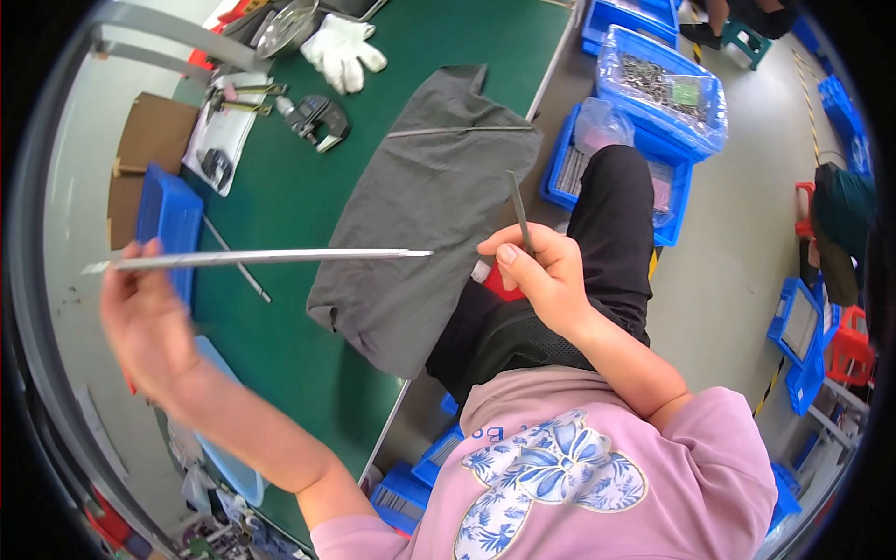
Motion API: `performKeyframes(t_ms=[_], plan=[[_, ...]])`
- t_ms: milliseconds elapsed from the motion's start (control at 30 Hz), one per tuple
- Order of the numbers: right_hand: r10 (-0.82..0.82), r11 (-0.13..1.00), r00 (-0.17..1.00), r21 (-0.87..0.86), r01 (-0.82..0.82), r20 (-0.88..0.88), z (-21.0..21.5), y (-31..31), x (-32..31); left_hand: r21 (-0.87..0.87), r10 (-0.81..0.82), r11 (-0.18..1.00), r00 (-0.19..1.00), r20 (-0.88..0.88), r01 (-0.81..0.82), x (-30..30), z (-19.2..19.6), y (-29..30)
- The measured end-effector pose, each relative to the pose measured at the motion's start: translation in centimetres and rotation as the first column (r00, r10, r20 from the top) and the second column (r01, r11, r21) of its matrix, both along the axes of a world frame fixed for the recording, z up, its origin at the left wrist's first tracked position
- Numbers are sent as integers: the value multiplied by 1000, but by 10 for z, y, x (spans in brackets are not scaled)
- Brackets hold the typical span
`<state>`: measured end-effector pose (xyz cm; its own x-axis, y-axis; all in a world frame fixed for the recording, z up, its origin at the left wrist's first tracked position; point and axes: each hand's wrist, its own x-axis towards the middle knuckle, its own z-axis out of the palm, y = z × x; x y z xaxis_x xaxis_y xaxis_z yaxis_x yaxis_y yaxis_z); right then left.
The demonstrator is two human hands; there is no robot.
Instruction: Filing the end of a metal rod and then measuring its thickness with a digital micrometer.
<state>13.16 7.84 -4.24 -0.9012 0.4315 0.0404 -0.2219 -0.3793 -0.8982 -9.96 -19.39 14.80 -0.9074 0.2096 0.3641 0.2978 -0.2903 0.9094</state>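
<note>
Holding a long rod [252, 258] up at the far left, left hand [140, 322] closed around the rod's left end, thumb on top, grip firm by the look of it. Running almost level, left to right, with the blunt end poking out past the fingers toward the left rim and the tapered tip reaching right over the grey cloth [420, 215]. Hanging in the air above the green table [280, 355], not touching it. Ending just short of the right hand [541, 275], tip and knuckles near but apart. Pinching a thin file [519, 210] there, right fingers closed on its lower part, blade standing near upright and leaning slightly left, so crossing the rod's line almost squarely. Sitting nearer the tip: the right hand, the left staying out at the rod's other end. Lying further right on the floor, blue bins [667, 93] of small metal parts.
</note>
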Motion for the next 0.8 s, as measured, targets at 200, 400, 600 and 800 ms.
performKeyframes(t_ms=[200,400,600,800], plan=[[-16,999,1000,-50,15,-16,6,0,-1,304,-199,953,790,580,17,14,-89,41],[-95,978,990,-195,73,-104,3,5,-7,250,38,934,767,640,-255,37,-116,57],[-99,984,995,-147,101,22,-5,23,-29,271,-40,939,720,693,-209,54,-139,34],[-99,984,975,-126,126,201,-2,28,-32,90,-6,991,649,761,-96,94,-112,31]])
